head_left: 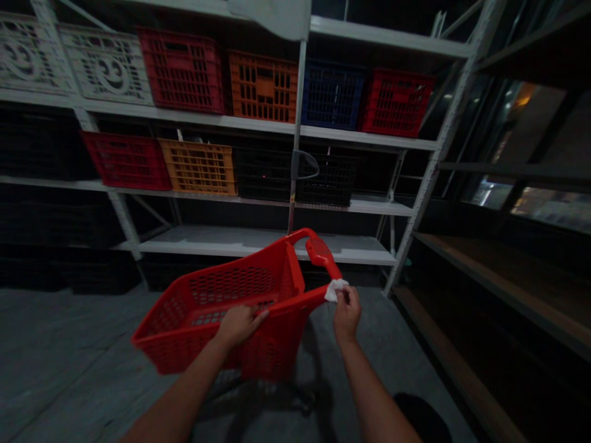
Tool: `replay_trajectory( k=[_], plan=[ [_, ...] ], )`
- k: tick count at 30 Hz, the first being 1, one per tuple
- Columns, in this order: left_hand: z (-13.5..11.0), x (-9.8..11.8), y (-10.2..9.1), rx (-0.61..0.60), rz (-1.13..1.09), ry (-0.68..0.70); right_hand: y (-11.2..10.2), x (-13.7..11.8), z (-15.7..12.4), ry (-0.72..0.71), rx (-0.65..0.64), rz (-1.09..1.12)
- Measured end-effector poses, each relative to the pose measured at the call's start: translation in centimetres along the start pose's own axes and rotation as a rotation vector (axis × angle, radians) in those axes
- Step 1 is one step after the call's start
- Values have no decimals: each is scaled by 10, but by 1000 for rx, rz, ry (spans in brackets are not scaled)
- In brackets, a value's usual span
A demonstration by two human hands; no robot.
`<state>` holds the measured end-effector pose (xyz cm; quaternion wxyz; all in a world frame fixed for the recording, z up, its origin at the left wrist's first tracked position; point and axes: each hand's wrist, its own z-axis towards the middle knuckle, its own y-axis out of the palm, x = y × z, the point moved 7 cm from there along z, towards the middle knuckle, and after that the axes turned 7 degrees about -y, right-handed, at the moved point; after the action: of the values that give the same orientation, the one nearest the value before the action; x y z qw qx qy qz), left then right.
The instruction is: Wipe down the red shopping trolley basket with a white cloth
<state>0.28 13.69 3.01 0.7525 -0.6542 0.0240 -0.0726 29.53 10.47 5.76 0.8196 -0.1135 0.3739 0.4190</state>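
The red cart stood in the lower middle of the frame, its basket toward the left and its handle toward the right. The left hand, at lower center, was curled over the cart's near rim, fingers reaching inside and thumb lying along the edge. The right hand, right of center, gripped a white cloth between thumb and fingers, the cloth against the near end of the handle. A pole rose upright behind the cart. Across the upper frame ran a rack; its upper shelves bore crates, among them an orange crate at top center and a yellow crate below, left of it.
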Motion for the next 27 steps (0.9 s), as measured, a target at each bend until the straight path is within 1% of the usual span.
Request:
replay_trajectory(
  k=[2, 3, 5, 7, 9, 11, 14, 16, 18, 20, 24, 27],
  plan=[
    [0, 1, 0, 9, 12, 0, 3, 20, 21, 132, -12, 35],
    [-1, 1, 0, 10, 15, -4, 9, 30, 33, 197, -57, 58],
    [-1, -1, 0, 5, 11, -8, 26, 44, 56, 308, -199, 114],
    [-2, -4, 1, -4, 1, -15, 42, 50, 72, 376, -320, 165],
    [-3, -7, 0, -7, -9, -20, 49, 47, 78, 408, -361, 193],
    [-4, -12, 0, -8, -12, -24, 48, 40, 71, 430, -388, 222],
    [-6, -20, 0, -8, -3, -7, 39, 27, 42, 523, -433, 350],
    [-8, -26, 0, -7, 6, 15, 31, 21, 23, 585, -427, 443],
    [-11, -32, 2, -8, 20, 45, 30, 19, 14, 600, -407, 482],
    [-13, -37, 4, -16, 34, 66, 38, 21, 18, 575, -396, 462],
    [-14, -47, 7, -47, 24, 65, 67, 28, 54, 458, -359, 296],
    [-11, -54, 6, -58, -2, 18, 79, 29, 73, 368, -337, 224]
  ],
)
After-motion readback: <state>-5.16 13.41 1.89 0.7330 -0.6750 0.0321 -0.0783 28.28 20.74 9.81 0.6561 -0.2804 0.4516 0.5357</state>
